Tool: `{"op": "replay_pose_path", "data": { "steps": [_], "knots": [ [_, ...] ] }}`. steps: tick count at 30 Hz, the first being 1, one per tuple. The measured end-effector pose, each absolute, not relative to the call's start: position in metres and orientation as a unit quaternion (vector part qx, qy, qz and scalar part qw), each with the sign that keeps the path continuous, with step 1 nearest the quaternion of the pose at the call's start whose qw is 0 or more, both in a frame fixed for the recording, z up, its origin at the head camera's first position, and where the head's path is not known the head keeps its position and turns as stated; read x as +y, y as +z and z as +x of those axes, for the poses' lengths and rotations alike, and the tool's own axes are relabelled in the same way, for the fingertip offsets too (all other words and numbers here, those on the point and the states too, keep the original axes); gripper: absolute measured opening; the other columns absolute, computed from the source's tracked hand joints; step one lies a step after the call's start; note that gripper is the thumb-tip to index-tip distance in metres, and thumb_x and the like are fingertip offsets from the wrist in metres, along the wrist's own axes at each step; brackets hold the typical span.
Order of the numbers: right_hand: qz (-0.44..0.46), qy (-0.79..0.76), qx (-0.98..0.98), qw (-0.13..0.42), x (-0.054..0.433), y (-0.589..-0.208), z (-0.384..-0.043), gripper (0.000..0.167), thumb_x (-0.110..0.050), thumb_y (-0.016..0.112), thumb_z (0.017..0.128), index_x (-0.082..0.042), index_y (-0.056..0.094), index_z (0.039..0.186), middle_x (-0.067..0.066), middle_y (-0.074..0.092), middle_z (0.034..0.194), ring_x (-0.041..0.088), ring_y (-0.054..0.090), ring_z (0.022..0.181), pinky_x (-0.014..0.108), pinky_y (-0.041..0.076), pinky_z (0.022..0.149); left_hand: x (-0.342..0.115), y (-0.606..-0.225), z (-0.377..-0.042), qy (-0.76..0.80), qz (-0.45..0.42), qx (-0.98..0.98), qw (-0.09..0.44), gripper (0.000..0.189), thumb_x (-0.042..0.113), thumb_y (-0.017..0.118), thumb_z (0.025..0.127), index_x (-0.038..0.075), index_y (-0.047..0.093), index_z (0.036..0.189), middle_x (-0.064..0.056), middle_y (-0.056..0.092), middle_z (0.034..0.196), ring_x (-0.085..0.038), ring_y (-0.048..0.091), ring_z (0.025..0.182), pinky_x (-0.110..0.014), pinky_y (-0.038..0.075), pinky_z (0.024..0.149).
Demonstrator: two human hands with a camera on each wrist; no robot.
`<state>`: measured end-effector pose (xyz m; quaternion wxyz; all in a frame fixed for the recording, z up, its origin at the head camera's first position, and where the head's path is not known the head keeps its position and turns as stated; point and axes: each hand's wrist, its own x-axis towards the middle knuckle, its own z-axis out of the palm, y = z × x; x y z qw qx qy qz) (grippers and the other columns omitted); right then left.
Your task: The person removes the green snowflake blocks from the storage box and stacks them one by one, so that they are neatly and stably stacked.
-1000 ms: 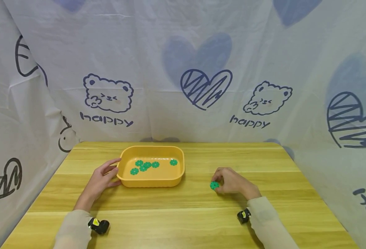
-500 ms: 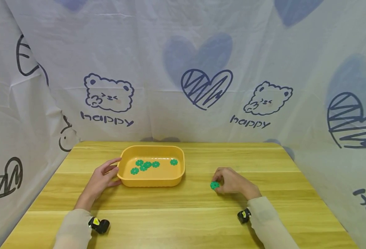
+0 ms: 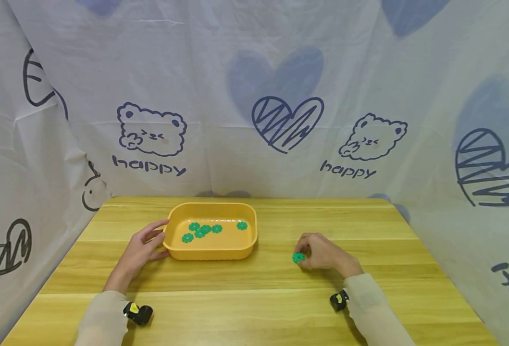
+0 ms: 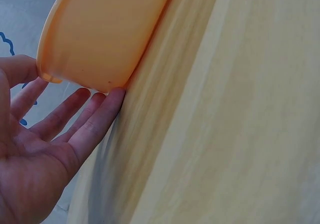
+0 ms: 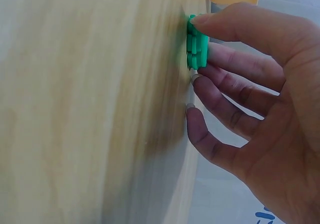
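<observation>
Nearest of all, a pale left sleeve (image 3: 100,317) and a pale right sleeve (image 3: 379,307) are covering the person's forearms behind the two grips. A left wrist camera (image 3: 138,314) and a right wrist camera (image 3: 339,300), both black, are sitting at the cuffs. The wood-grain desk (image 3: 237,307) is stretching out beneath the hands.

The person's right hand (image 3: 323,252) is clamping its grip on a green notched disc piece (image 3: 298,257), the thumb and index finger pinching it while the other fingers are curving loosely beside it. The piece is showing a layered edge in the right wrist view; whether it is one disc or several, and whether it is touching the desk, I cannot tell.

Well to the left of that right grip, the left hand (image 3: 137,247) is holding its fingers apart, the tips resting against the rim and end wall of a yellow rectangular tray (image 3: 211,254). The tray is standing upright on the desk immediately right of the left grip. Inside it, a cluster of green discs (image 3: 187,238) is lying toward the left grip, some overlapping, while a lone disc (image 3: 242,225) is lying apart, toward the right grip's side.

Beyond both grips, a white cloth (image 3: 219,77) is hanging behind the desk, displaying bear drawings (image 3: 152,129), hearts (image 3: 287,124) and the word "happy".
</observation>
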<state>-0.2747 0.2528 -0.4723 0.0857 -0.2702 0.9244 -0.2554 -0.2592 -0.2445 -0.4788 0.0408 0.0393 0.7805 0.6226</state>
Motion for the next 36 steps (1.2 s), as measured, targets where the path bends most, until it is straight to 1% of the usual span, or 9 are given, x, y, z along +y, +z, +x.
{"op": "replay_pose_path", "data": {
  "steps": [12,16,19,22,24,26,31,33,36],
  "knots": [
    [-0.282,-0.264,0.919,0.081,0.255,-0.472,-0.273,0.017,-0.012,0.083,0.083,-0.012,0.078,0.099,-0.001,0.068,0.101,0.014,0.06,0.087,0.025,0.058,0.077,-0.244,-0.479,-0.26,0.616,0.029,0.785,0.047,0.054,0.024,0.048,0.111,0.007,0.034,0.16,-0.032,0.04,0.155,-0.037,0.055,0.131,-0.039,0.065,0.091],
    [-0.268,-0.257,0.925,0.081,0.255,-0.469,-0.273,0.024,-0.016,0.084,0.083,-0.011,0.078,0.105,-0.001,0.07,0.105,0.016,0.063,0.094,0.032,0.06,0.085,-0.244,-0.479,-0.26,0.618,0.029,0.784,0.048,0.054,0.024,0.048,0.111,0.007,0.034,0.16,-0.032,0.039,0.156,-0.039,0.053,0.133,-0.039,0.065,0.092],
    [-0.253,-0.259,0.929,0.081,0.252,-0.463,-0.274,0.03,-0.019,0.084,0.084,-0.009,0.076,0.111,0.001,0.071,0.109,0.02,0.064,0.101,0.04,0.061,0.092,-0.243,-0.479,-0.26,0.62,0.03,0.782,0.049,0.054,0.024,0.048,0.111,0.007,0.034,0.16,-0.032,0.039,0.156,-0.04,0.053,0.134,-0.04,0.065,0.092],
    [-0.257,-0.268,0.925,0.079,0.245,-0.454,-0.278,0.031,-0.017,0.081,0.088,-0.005,0.074,0.116,0.007,0.072,0.114,0.026,0.065,0.105,0.044,0.062,0.091,-0.243,-0.479,-0.26,0.621,0.03,0.782,0.05,0.054,0.024,0.048,0.111,0.007,0.034,0.16,-0.032,0.039,0.156,-0.039,0.053,0.133,-0.039,0.065,0.092],
    [-0.269,-0.276,0.919,0.077,0.237,-0.446,-0.282,0.03,-0.015,0.078,0.09,-0.004,0.073,0.117,0.011,0.072,0.115,0.028,0.065,0.106,0.043,0.062,0.088,-0.244,-0.48,-0.26,0.621,0.029,0.781,0.05,0.054,0.024,0.048,0.111,0.008,0.034,0.16,-0.031,0.039,0.156,-0.037,0.054,0.132,-0.039,0.065,0.092],
    [-0.282,-0.28,0.915,0.073,0.225,-0.438,-0.287,0.029,-0.015,0.076,0.091,-0.003,0.073,0.118,0.014,0.073,0.116,0.029,0.065,0.105,0.039,0.063,0.086,-0.244,-0.48,-0.26,0.621,0.028,0.782,0.05,0.054,0.024,0.048,0.111,0.008,0.034,0.16,-0.031,0.039,0.156,-0.037,0.054,0.132,-0.039,0.065,0.092],
    [-0.301,-0.284,0.908,0.064,0.188,-0.422,-0.301,0.026,-0.017,0.075,0.093,-0.005,0.074,0.116,0.013,0.075,0.114,0.023,0.067,0.101,0.028,0.062,0.084,-0.245,-0.48,-0.26,0.619,0.027,0.783,0.049,0.054,0.024,0.049,0.111,0.008,0.034,0.16,-0.031,0.039,0.156,-0.038,0.054,0.132,-0.039,0.065,0.092],
    [-0.315,-0.289,0.902,0.06,0.173,-0.419,-0.308,0.025,-0.016,0.075,0.093,-0.005,0.075,0.115,0.013,0.075,0.113,0.023,0.069,0.1,0.029,0.063,0.085,-0.245,-0.48,-0.26,0.62,0.027,0.783,0.048,0.054,0.024,0.049,0.111,0.008,0.034,0.16,-0.031,0.039,0.156,-0.038,0.053,0.133,-0.039,0.065,0.092],
    [-0.34,-0.299,0.89,0.056,0.152,-0.416,-0.318,0.026,-0.012,0.074,0.092,0.0,0.074,0.115,0.017,0.075,0.113,0.03,0.071,0.101,0.031,0.064,0.087,-0.244,-0.479,-0.26,0.619,0.029,0.784,0.047,0.054,0.024,0.049,0.111,0.008,0.034,0.16,-0.032,0.039,0.156,-0.039,0.053,0.133,-0.038,0.065,0.092]
  ]
}}
